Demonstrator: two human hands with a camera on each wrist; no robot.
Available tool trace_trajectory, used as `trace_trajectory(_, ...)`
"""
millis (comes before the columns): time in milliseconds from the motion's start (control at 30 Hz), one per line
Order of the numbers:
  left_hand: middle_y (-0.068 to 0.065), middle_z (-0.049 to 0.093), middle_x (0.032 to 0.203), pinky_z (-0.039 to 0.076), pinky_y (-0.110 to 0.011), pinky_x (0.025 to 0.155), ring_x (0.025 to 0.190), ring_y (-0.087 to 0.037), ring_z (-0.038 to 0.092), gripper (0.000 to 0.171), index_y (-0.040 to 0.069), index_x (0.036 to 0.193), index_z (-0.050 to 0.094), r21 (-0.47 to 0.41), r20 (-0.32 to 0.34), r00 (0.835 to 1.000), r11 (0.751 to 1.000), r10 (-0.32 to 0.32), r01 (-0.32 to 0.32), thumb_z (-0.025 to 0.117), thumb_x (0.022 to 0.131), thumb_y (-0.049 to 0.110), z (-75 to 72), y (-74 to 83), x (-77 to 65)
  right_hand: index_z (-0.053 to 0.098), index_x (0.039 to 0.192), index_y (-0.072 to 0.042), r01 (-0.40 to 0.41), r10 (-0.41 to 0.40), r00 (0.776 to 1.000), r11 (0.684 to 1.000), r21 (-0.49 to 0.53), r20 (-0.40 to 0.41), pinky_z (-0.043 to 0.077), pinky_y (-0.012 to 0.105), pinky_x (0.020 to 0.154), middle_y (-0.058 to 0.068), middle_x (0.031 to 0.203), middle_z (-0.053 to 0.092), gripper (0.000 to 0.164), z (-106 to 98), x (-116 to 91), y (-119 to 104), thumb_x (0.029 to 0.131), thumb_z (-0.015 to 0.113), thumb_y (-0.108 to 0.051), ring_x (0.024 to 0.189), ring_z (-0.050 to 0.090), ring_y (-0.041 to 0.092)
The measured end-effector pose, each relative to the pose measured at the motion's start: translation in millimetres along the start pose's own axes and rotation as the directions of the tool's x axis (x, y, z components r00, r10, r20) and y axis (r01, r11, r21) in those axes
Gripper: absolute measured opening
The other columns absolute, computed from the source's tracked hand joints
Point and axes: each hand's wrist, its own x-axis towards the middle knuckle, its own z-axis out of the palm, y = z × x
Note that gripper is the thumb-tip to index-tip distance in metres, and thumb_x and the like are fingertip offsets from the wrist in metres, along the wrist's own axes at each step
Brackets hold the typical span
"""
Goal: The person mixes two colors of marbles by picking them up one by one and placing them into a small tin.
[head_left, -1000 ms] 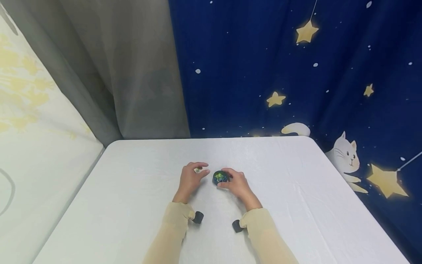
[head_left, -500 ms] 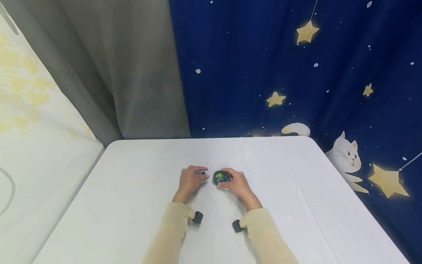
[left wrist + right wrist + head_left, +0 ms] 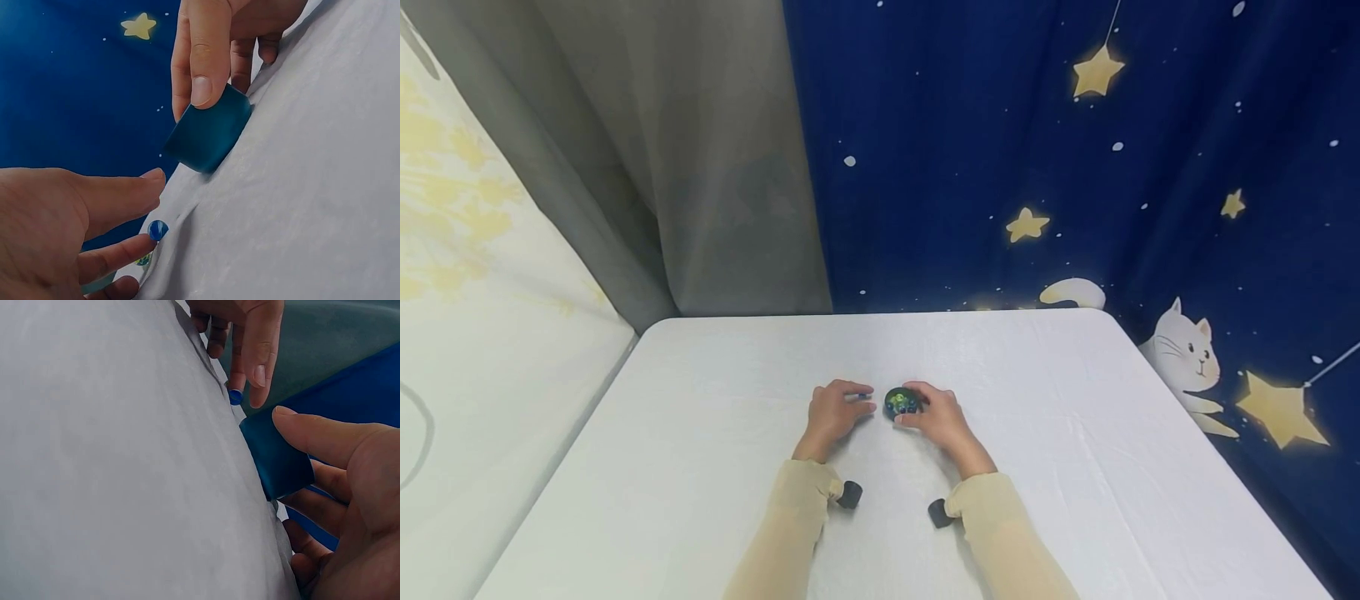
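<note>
My right hand grips the side of a small dark teal cup that stands on the white table. From above, the cup's round opening shows several blue and green-yellow marbles inside. To its left, my left hand is spread with thumb and fingers apart. A blue marble touches the tip of one left finger, low by the tablecloth, and the thumb does not close on it. Partly hidden behind that finger is a green-yellow marble.
The white cloth-covered table extends all around the hands. Behind it hang a grey curtain and a dark blue curtain with stars and a cat. A black wrist camera sits at the left cuff, another black camera at the right.
My left hand has come slightly down and toward me. A pale marble showed between its fingers at first; a blue one shows there now. The right hand and cup stay put.
</note>
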Motion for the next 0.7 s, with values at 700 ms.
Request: trace_trajectory(700,-0.012,0.062,0.126,0.038,-0.047,0.094,0.113,-0.034,0.049,0.029,0.015,0.108,0.075,0.037,-0.003,1.000,0.999,-0.025,0.025,0.079,0.081,0.026,-0.3,5.5,-4.7,0.062,0.128,-0.018,-0.007,0.007,1.000,1.000,0.012,0.004,0.036,0.057,0.098,0.011,0.123,0.063,0.057,-1.0,-2.4,-1.7,0.075,0.084,-0.026,0.117,0.048,0.035)
